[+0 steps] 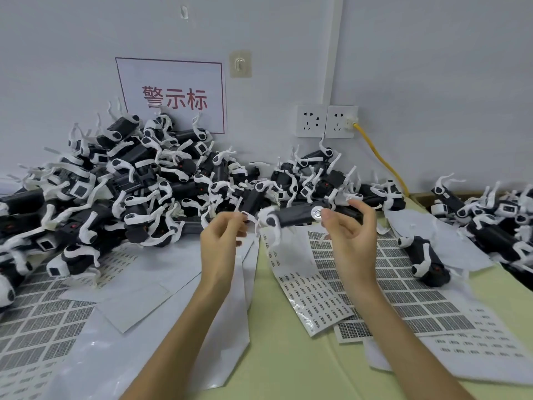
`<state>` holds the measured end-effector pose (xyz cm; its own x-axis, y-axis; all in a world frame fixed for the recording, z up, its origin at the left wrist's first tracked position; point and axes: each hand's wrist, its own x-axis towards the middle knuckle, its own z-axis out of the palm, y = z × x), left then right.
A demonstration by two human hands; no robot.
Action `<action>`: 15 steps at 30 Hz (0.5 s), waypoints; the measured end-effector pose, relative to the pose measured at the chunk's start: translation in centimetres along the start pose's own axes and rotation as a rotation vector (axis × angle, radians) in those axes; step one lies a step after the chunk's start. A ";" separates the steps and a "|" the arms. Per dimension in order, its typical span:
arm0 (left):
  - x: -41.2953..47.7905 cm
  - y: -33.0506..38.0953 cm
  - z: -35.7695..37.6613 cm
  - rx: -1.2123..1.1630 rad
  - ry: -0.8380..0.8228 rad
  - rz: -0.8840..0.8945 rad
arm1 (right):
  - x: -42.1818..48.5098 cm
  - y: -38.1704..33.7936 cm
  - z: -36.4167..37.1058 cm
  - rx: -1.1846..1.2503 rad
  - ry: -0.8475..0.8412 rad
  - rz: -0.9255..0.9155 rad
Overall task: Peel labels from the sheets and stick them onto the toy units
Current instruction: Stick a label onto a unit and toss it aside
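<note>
A pale yellow-green table (288, 356) runs up to a grey-white wall (432, 67); on the wall hang a white sign (173, 82) with a red border and red characters, a small hook (240, 64) and a pair of sockets (326, 121), the right-hand one with a yellow cable (380, 157) that drops to the table's far edge; a big pile of toy units (138, 180), black bodies with white legs, is heaped along the far edge and toward the far left corner, leaning against the wall and covering the foot of the sign; a smaller heap (490, 215) lies at the right edge, and a single loose toy (424, 258) lies near it on paper; label sheets (403, 290) printed with rows of small dark rectangles overlap one another from the middle of the table to the near right corner, more sheets (37, 321) lie by the left edge, partly under the pile, and blank white papers (144, 284) lie between them; above the middle of the table, in front of the pile, the right hand (349, 226) holds a toy unit (294, 216) in the air by its black body, thumb in front and fingers curled behind, a round silver part showing just beside the thumb; the left hand (222, 235) has its fingers curled with the tips drawn together right at the toy's white leg, which is blurred, so I cannot tell whether it grips the leg, a label or nothing
</note>
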<state>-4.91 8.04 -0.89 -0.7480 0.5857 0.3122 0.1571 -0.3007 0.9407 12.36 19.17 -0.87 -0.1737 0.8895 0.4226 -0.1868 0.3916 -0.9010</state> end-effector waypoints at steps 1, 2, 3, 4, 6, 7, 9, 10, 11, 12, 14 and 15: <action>0.0 0.1 -0.2 -0.013 -0.002 0.005 | 0.0 0.0 0.0 0.004 -0.016 0.009; 0.1 0.2 -0.3 -0.010 -0.039 -0.010 | 0.0 0.0 0.0 0.000 -0.038 0.013; 0.1 0.3 -0.3 -0.002 -0.113 -0.038 | -0.1 0.0 0.0 -0.004 -0.064 0.015; 0.1 0.3 -0.2 0.018 -0.212 -0.073 | -0.2 0.0 0.2 -0.006 -0.090 0.016; -0.2 0.5 0.3 0.059 -0.447 -0.155 | -0.4 0.0 0.4 0.003 -0.130 0.009; -0.6 0.6 0.6 0.081 -0.547 -0.199 | -0.4 0.1 0.6 0.016 -0.139 0.001; -1.2 0.4 1.1 0.120 -0.695 -0.249 | -0.4 0.2 0.7 0.050 -0.140 -0.005; -1.5 0.2 1.3 0.126 -0.740 -0.248 | -0.3 0.3 0.7 0.060 -0.142 -0.005; -1.6 0.1 1.5 0.128 -0.762 -0.237 | -0.3 0.4 0.7 0.060 -0.150 -0.006; -1.7 0.0 1.5 0.126 -0.764 -0.221 | -0.2 0.5 0.7 0.053 -0.158 -0.002; -1.7 -0.1 1.5 0.100 -0.723 -0.199 | -0.1 0.7 0.6 0.046 -0.174 0.037; -1.6 -0.1 1.5 0.075 -0.688 -0.199 | 0.0 0.8 0.5 0.049 -0.178 0.054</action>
<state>-2.72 8.28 -1.27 -0.1953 0.9729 0.1234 0.1222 -0.1007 0.9874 11.72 19.35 -1.53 -0.3519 0.8518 0.3880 -0.2185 0.3283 -0.9190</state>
